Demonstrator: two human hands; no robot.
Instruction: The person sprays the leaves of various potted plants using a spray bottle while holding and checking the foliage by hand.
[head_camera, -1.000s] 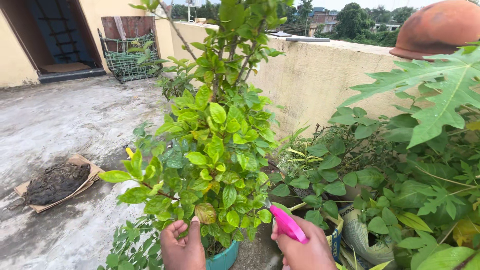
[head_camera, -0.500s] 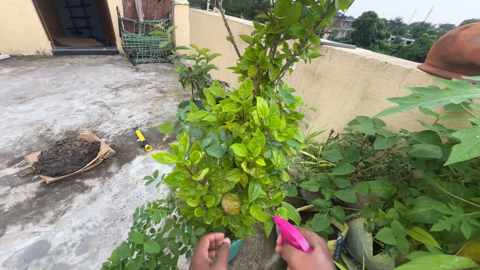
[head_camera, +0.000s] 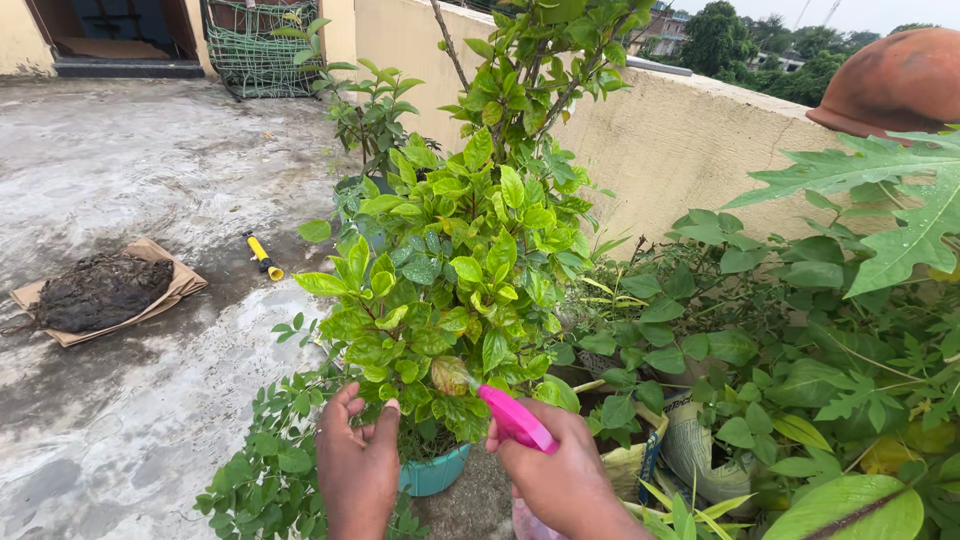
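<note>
Spray bottle (head_camera: 517, 420) with a pink head sits in the right hand (head_camera: 560, 478), low in the middle of the head view; the fingers are clenched around its neck. Its long axis slants up and to the left, and the nozzle points at a yellowed leaf (head_camera: 449, 375) low on the leafy bush (head_camera: 455, 270). The left hand (head_camera: 356, 465) is beside the bush's teal pot (head_camera: 435, 473), fingers loosely curled among the lowest leaves; whether they pinch one I cannot tell.

To the far left, a flat brown sheet of cardboard (head_camera: 170, 290) lies on the wet concrete floor (head_camera: 120, 180) with a dark heap (head_camera: 100, 290) on it. A small yellow tool (head_camera: 262, 255) lies near it. A printed sack (head_camera: 705, 450) sits among the plants at the right, beside a rolled bag (head_camera: 625, 465).
</note>
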